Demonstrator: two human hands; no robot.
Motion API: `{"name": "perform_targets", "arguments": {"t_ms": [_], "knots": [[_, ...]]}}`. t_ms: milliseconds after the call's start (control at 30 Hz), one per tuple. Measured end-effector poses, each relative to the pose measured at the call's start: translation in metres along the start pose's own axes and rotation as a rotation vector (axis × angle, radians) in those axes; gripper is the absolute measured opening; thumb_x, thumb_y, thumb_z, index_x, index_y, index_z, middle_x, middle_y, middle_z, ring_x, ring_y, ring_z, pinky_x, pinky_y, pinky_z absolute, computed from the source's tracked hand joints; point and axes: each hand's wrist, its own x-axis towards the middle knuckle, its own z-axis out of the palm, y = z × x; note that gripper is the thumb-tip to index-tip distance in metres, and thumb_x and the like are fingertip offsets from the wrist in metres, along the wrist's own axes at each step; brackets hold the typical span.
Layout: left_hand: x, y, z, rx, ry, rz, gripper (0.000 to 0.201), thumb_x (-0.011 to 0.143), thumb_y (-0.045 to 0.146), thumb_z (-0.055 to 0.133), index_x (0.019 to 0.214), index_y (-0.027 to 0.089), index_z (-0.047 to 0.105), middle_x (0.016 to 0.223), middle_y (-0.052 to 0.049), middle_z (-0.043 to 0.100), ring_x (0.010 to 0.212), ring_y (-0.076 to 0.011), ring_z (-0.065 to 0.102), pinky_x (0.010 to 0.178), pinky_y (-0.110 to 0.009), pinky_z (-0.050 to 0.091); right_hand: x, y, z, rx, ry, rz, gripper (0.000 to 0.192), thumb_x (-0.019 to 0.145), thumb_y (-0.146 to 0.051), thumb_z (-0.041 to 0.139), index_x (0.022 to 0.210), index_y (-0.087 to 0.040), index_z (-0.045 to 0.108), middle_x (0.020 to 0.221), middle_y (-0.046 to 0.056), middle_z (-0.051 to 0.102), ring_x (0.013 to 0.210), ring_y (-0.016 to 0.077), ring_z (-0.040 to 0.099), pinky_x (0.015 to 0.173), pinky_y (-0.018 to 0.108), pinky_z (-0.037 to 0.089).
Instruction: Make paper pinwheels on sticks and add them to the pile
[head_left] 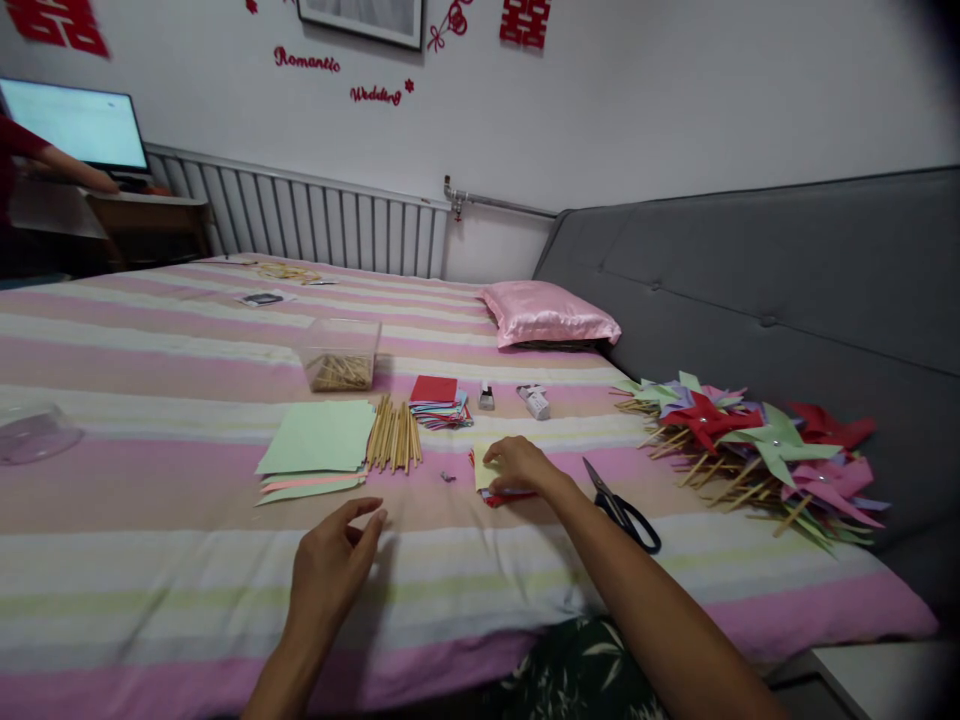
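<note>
My right hand [519, 466] is over a small stack of coloured paper squares [481, 478], yellow on top with red edges beneath. Its thumb and fingers are curved and apart at the stack; whether they grip a sheet I cannot make out. My left hand [330, 560] hovers above the bedspread with fingers loosely apart, holding nothing. In front of it lie larger pale green sheets [315, 438] and a row of thin wooden sticks [394, 436]. A second stack of small squares, red on top [434, 390], sits behind. Black-handled scissors [621, 508] rest beside my right forearm.
Finished paper pinwheels [780, 445] are heaped at the right by the grey headboard [772, 270]. A clear box [341, 355] holds short sticks. Two small boxes [534, 402], a clear lid [36, 434] and a pink pillow [551, 312] lie about. Another person's arm [79, 168] shows far left.
</note>
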Motion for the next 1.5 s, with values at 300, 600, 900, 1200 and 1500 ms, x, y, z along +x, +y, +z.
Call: {"name": "perform_targets", "arguments": {"t_ms": [300, 600, 900, 1200, 1500], "knots": [[0.000, 0.002, 0.001, 0.001, -0.023, -0.026, 0.038, 0.076, 0.050, 0.048, 0.096, 0.022, 0.065, 0.053, 0.003, 0.065, 0.057, -0.0206, 0.065, 0.060, -0.029, 0.044, -0.004, -0.003, -0.003, -0.022, -0.082, 0.057, 0.027, 0.053, -0.028, 0.073, 0.079, -0.022, 0.072, 0.079, 0.002, 0.071, 0.071, 0.0163, 0.061, 0.056, 0.020, 0.036], [-0.001, 0.002, 0.000, -0.007, -0.008, -0.015, 0.038, 0.075, 0.050, 0.049, 0.094, 0.021, 0.066, 0.052, 0.002, 0.065, 0.057, -0.0201, 0.064, 0.058, -0.028, 0.044, -0.003, -0.005, -0.003, -0.019, 0.040, 0.120, 0.018, 0.073, -0.028, 0.060, 0.064, -0.015, 0.070, 0.066, 0.007, 0.069, 0.064, 0.0161, 0.061, 0.055, 0.022, 0.035], [-0.003, -0.001, 0.000, -0.069, 0.001, -0.025, 0.037, 0.075, 0.047, 0.050, 0.093, 0.019, 0.067, 0.054, 0.000, 0.065, 0.056, -0.0200, 0.063, 0.058, -0.028, 0.043, -0.015, -0.029, -0.032, 0.009, 0.527, 0.050, 0.029, 0.091, -0.021, 0.037, 0.102, -0.018, 0.064, 0.112, 0.009, 0.064, 0.108, 0.0194, 0.053, 0.093, 0.030, 0.033], [-0.010, 0.010, -0.012, -1.041, -0.343, -0.357, 0.066, 0.077, 0.066, 0.036, 0.081, 0.009, 0.070, 0.088, -0.016, 0.071, 0.067, -0.0208, 0.064, 0.056, -0.027, 0.046, -0.057, -0.089, -0.025, 0.572, 0.679, -0.670, 0.023, 0.085, -0.016, 0.050, 0.093, -0.027, 0.069, 0.119, 0.005, 0.059, 0.113, 0.0202, 0.049, 0.096, 0.040, 0.038], [-0.013, 0.014, -0.030, -1.272, -0.300, -0.444, 0.038, 0.072, 0.037, 0.067, 0.096, 0.007, 0.068, 0.080, -0.011, 0.073, 0.066, -0.0197, 0.066, 0.060, -0.025, 0.049, -0.049, -0.088, -0.002, 0.466, 0.329, -0.761, 0.026, 0.080, -0.012, 0.057, 0.088, -0.031, 0.072, 0.140, 0.002, 0.038, 0.129, 0.0247, 0.032, 0.104, 0.047, 0.026]]}}
